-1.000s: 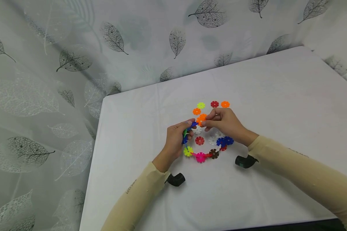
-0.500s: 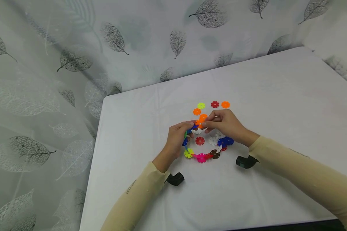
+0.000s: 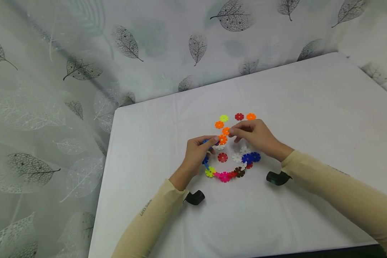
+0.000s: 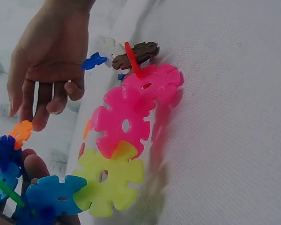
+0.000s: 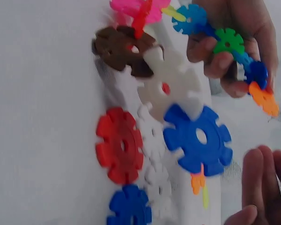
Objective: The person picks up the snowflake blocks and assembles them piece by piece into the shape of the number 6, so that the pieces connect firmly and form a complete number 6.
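"What's the left hand (image 3: 196, 152) got?"
"It's gripping one end of the chain of discs (image 3: 224, 177), with an orange disc (image 3: 223, 139) at the tip."
"And the right hand (image 3: 254, 134)?"
"Holding nothing, fingers loose, just beside that tip."
"Where's the chain?"
"Nearer the table's (image 3: 309, 107) left edge than its right, curving around a red disc (image 3: 222, 157)."

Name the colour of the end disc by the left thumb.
Orange disc, clearest in the right wrist view.
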Demonstrator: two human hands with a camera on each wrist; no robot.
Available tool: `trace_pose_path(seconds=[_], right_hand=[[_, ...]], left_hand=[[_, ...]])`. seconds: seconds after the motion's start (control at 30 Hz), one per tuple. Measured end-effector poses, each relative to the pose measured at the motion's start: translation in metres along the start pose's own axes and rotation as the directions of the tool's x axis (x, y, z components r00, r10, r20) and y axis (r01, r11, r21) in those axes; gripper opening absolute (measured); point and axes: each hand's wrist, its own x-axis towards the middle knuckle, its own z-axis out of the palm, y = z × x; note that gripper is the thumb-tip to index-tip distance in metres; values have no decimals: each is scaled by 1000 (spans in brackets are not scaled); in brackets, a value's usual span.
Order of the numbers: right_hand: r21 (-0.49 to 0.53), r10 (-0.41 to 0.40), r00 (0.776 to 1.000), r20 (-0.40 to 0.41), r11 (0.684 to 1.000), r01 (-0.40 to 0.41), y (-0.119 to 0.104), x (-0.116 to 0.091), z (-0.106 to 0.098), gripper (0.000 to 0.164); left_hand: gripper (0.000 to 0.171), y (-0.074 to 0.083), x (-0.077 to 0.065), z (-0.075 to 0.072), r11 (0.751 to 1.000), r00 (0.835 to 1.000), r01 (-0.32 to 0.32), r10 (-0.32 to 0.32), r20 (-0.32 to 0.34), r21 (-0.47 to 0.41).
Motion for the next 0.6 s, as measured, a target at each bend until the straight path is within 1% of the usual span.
trace_pose_path(seconds=[0.07,0.17,0.27,0.4,0.6], right_hand=[[18,2,997,-81,1000,0,0,1,-5,42],[25,-1,979,-205,1000,7,1,3,-13,47],[24,-6,959,-284,1000,13,3,5,-22,49],[33,7,942,-337,999,4,3,7,-33,49],[33,25,931,-364,999,-14,6,9,-44,51]], left_hand=[[30,0,0,0,1000,1000,16,-16,-1,-16],[31,1,0,0,999,999,40,-40,-3,-28],[32,1,0,0,998,998,59,-59,-4,-28],[33,1,0,-1,997,998,69,-69,-2,-35],[30,0,0,-2,994,998,66,-67,-2,-92]])
